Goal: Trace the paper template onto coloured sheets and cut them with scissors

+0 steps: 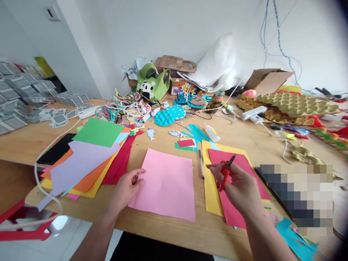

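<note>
A square sheet of pink paper (167,186) lies on the table in front of me. My left hand (127,190) is at its left edge, thumb and fingers closed on the paper's side. In my right hand (239,186) is a pair of scissors (224,177) with red handles, its dark blades pointing up and away from me. That hand hovers over a red sheet (236,210), which overlaps a yellow sheet (212,199). A pen (201,165) lies between the pink and yellow sheets.
Coloured papers (84,159) are piled at left, partly over a black tablet (53,152). Behind are paper fish cutouts (176,133), a glue bottle (212,133), tangled pipe cleaners (125,107) and a green panda bag (156,85). Egg trays (293,103) and a power strip (253,113) stand right.
</note>
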A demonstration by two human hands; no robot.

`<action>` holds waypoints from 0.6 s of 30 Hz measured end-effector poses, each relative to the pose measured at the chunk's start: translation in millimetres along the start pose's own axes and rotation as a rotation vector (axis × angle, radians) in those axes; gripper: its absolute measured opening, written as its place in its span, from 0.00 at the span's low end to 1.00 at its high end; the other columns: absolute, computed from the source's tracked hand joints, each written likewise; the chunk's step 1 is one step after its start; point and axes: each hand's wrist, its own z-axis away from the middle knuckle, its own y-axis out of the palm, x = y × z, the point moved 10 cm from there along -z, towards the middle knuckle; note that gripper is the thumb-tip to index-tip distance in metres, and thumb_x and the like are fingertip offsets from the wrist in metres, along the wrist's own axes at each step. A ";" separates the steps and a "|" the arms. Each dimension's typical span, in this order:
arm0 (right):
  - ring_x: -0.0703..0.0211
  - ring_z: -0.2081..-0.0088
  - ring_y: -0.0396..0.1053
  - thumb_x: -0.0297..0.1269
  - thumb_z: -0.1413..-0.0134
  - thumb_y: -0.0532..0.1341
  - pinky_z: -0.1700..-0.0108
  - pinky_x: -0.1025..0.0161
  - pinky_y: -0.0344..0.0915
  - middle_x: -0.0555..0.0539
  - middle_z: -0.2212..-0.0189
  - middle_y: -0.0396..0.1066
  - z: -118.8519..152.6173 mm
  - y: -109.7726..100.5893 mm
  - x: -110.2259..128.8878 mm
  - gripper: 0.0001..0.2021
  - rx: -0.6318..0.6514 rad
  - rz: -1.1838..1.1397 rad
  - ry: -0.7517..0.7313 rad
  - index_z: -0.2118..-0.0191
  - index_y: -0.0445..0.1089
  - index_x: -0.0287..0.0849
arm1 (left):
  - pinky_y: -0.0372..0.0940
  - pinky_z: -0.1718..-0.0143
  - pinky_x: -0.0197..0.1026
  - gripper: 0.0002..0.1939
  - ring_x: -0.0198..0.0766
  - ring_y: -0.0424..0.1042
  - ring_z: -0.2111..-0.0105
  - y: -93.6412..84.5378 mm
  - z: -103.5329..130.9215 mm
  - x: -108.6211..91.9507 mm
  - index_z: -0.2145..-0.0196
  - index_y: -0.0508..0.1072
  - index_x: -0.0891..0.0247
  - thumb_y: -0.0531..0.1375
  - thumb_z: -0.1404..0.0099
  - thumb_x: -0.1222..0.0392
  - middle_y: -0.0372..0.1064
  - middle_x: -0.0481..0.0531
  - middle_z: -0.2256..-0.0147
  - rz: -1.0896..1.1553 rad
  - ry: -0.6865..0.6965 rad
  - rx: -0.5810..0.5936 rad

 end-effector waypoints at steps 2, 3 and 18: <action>0.56 0.67 0.72 0.45 0.48 0.61 0.64 0.62 0.68 0.45 0.67 0.76 -4.8 9.1 5.6 0.10 0.048 0.045 -0.011 0.71 0.67 0.44 | 0.64 0.64 0.41 0.21 0.41 0.71 0.68 2.7 1.9 -3.5 0.52 0.71 0.64 0.57 0.42 0.54 0.72 0.52 0.68 -0.109 0.018 0.020; 0.56 0.67 0.72 0.45 0.48 0.60 0.65 0.62 0.67 0.44 0.68 0.76 -7.0 15.6 8.4 0.10 0.082 0.078 -0.024 0.71 0.68 0.44 | 0.64 0.64 0.41 0.21 0.41 0.71 0.68 3.5 4.0 -6.4 0.52 0.71 0.64 0.57 0.41 0.53 0.72 0.52 0.68 -0.172 0.023 0.030; 0.60 0.77 0.64 0.42 0.41 0.54 0.75 0.66 0.60 0.49 0.80 0.65 -9.8 69.7 21.6 0.13 0.145 0.325 -0.423 0.75 0.61 0.45 | 0.60 0.50 0.45 0.20 0.50 0.69 0.50 -17.5 -126.4 -103.4 0.49 0.71 0.63 0.57 0.39 0.63 0.71 0.60 0.52 -0.909 0.283 -0.148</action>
